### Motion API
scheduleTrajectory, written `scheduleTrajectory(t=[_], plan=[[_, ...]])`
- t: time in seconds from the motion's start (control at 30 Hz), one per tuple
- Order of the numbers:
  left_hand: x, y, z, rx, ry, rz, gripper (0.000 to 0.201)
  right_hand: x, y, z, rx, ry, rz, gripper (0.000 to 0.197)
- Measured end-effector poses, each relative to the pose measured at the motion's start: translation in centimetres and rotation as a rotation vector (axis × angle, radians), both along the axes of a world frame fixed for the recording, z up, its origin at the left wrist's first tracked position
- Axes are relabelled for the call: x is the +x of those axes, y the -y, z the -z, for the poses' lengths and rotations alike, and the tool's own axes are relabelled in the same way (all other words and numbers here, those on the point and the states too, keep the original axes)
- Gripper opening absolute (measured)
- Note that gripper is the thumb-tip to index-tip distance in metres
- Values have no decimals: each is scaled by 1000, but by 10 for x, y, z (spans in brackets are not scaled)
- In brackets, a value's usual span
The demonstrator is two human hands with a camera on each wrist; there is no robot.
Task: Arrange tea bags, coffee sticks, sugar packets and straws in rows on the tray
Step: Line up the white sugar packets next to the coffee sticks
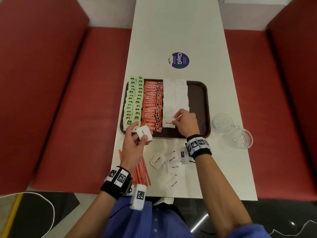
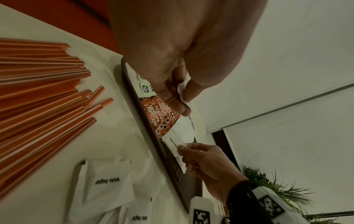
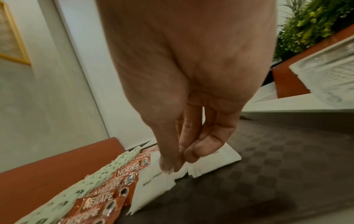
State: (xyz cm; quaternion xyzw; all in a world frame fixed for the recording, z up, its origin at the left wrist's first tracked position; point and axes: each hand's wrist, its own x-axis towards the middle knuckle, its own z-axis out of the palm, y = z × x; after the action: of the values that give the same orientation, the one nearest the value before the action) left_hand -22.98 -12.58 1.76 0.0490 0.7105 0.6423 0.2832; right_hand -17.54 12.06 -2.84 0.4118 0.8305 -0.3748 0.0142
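Observation:
A dark brown tray (image 1: 197, 100) holds rows of green tea bags (image 1: 133, 100), red coffee sticks (image 1: 152, 105) and white sugar packets (image 1: 175, 95). My right hand (image 1: 178, 118) pinches a sugar packet (image 1: 177, 116) by its edge at the near end of the sugar rows, just above the packet lying there (image 1: 169, 124). In the right wrist view the right hand (image 3: 175, 164) has thumb and fingertips on the packet's edge (image 3: 214, 160). Over the tray's near left corner my left hand (image 1: 137, 134) grips a small stack of sugar packets (image 1: 144, 133). Orange straws (image 1: 142, 170) lie on the table beneath my left wrist.
Several loose sugar packets (image 1: 171, 163) are scattered on the white table (image 1: 180, 31) between the tray and its near edge. Two glass cups (image 1: 231, 131) stand right of the tray. A round blue sticker (image 1: 179, 60) lies beyond it. Red benches flank the table.

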Motion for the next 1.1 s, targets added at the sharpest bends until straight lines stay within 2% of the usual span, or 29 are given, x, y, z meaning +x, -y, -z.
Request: scheduleTrajectory(t=[0.2,0.3,0.37,0.43,0.53,0.67,0.73,0.8,0.9,1.03,1.1], plan=[[-3,-4,-2,-14,1,3,43,-9,11,-7,182,99,1,23],[-2,-6,-3,-47,-1,24,38,-5,20,-13,203,37,13,24],[-1,-8,-5,-86,-17,53,32,-1,28,-22,94,-117,39,19],[1,-12,-7,-81,-22,79,28,7,41,-40,-102,-253,18,21],[6,-18,-14,-7,-23,75,24,27,62,-59,-357,-337,-26,29],[10,-24,-10,-30,-90,57,21,56,78,-56,-568,-366,-45,29],[12,-28,-7,-41,-81,48,22,65,82,-51,-682,-448,-38,27],[15,-32,-8,-27,-37,68,21,69,85,-47,-735,-541,39,23],[16,-36,-8,3,3,115,17,75,83,-42,-733,-567,130,22],[12,-39,-3,-9,-10,69,17,80,71,-43,-778,-610,190,18],[12,-44,-2,-14,-26,105,15,79,66,-44,-776,-640,233,22]])
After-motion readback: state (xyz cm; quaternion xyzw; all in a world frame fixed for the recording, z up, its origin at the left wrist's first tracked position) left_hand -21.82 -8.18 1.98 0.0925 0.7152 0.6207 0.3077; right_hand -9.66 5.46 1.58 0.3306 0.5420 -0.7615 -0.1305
